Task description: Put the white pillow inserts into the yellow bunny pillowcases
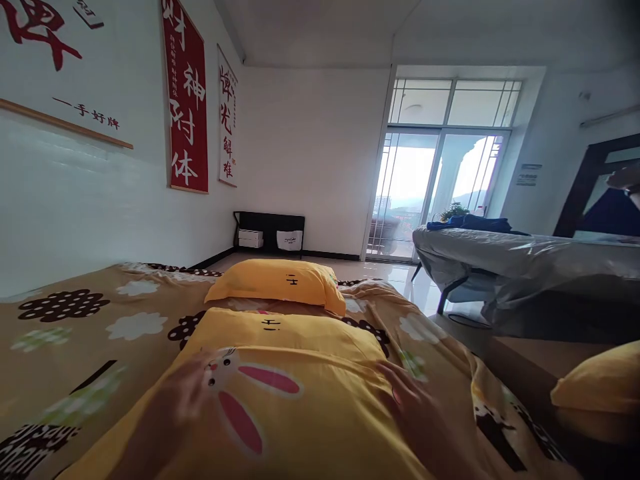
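a bed (75, 333) is seen spread with a tan duvet cover printed with white and dark brown flower shapes, running along a white wall at its left edge. on that wall a red scroll (185, 100) and a white scroll (227, 120) with large characters are hung. at the far end of the room a glass balcony door (430, 193) is lit brightly, and a low black shelf (270, 231) is set in the corner beside it. to the right of the bed a second bed wrapped in grey plastic sheeting (525, 263) is placed, with blue cloth (475, 223) laid on it.

a yellow pillow (300, 393) with a pink-eared rabbit face printed on it is laid at the near end of the bed, about midway between its side edges. its case is smooth across the middle. the left hand (175, 407) is pressed flat and open on the pillow's left side, blurred. the right hand (415, 407) is laid open on the pillow's right edge, fingers spread; nothing is gripped by either. a second yellow pillow (280, 283) is laid farther up the bed, just beyond the first. a third yellow pillow (600, 387) is seen off the bed's right edge.
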### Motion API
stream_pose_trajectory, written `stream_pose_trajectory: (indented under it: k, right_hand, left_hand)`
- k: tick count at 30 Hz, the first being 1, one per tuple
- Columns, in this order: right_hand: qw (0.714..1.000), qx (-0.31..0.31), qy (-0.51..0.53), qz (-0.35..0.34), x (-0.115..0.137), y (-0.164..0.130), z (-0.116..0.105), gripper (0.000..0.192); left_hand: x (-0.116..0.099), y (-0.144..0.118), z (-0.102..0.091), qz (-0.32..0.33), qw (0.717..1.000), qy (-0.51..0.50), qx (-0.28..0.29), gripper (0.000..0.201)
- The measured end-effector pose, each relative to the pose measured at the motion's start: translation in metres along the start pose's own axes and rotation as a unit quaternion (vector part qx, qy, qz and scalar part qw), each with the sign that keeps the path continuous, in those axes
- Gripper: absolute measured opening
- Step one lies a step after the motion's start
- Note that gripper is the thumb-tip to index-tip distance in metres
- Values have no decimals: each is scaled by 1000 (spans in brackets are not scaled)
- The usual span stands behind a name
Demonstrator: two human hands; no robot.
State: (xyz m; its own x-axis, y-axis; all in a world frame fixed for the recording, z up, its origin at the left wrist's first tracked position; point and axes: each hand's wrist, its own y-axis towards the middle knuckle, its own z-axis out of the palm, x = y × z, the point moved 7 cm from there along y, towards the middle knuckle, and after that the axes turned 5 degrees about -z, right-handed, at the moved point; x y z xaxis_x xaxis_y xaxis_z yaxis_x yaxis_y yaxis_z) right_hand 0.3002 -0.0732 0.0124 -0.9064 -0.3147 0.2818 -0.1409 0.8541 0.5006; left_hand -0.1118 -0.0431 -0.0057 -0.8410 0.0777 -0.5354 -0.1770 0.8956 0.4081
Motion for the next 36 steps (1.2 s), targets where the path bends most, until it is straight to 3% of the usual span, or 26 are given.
stream_pose_trajectory:
  k: [3,6,9,14,17,20,23,26,29,32,34,36]
  right_hand:
    - [988,99,67,-100,60,18,47,58]
    - [967,199,92,-128,86,24,102,58]
    - [970,211,77,-92,64,19,129,59]
    - [979,198,35,21,-24,-5,120,65]
    - [980,191,-8,60,-67,-27,111,67]
    - [981,171,-42,76,-90,-43,102,69]
    - [982,169,-50,70,-90,-32,89,67]
    - [987,128,-56,81,-66,17,68,62]
    - [997,81,-6,5,-3,94,53,59]
    - [995,74,33,-64,60,160,56,55]
    - [994,73,34,-81,79,180,71,53]
    - [994,82,32,-70,74,178,100,52]
  left_hand:
    - [-67,3,59,132,985,42,104,52]
    - [-85,1,110,183,962,102,176,56]
    - [-52,1,120,172,963,123,168,55]
    - [36,5,91,5,974,182,134,63]
    - [57,3,85,-41,973,172,148,68]
    - [58,6,83,-63,970,160,170,71]
    - [36,15,74,-51,961,182,199,64]
    - [-23,36,53,12,971,172,163,62]
    - [-114,72,45,139,976,130,106,60]
    - [-175,122,61,172,973,121,99,56]
    - [-181,148,81,165,973,123,108,56]
    - [-153,159,106,147,972,129,130,58]
